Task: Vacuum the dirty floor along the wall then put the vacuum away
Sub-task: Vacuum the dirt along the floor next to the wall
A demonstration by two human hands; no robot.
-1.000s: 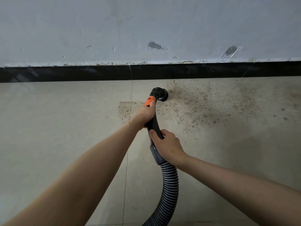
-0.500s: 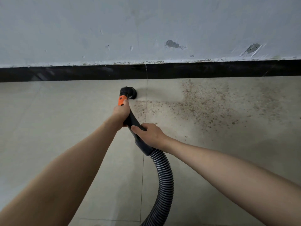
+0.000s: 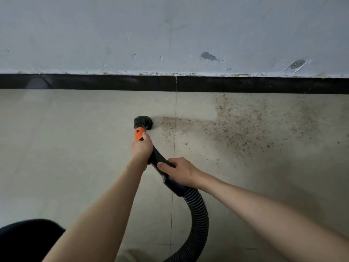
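Observation:
A black vacuum nozzle (image 3: 143, 122) with an orange collar (image 3: 139, 134) sits on the beige tiled floor (image 3: 66, 148), left of a brown dirt patch (image 3: 236, 127). My left hand (image 3: 141, 147) grips the black wand just behind the orange collar. My right hand (image 3: 182, 172) grips the wand lower down, where it joins the ribbed black hose (image 3: 198, 214). The hose curves down and out of the frame's bottom edge. A clean swath runs above the dirt near the black skirting (image 3: 245, 85).
A scuffed grey-white wall (image 3: 170, 35) rises above the skirting. A dark rounded object (image 3: 26, 241) fills the lower left corner. A tile joint (image 3: 174, 148) runs from the wall toward me.
The nozzle has swept left off the dirt patch and pulled back from the skirting, leaving a clean strip. Both hands keep their grip. A dark object has come into view lower left.

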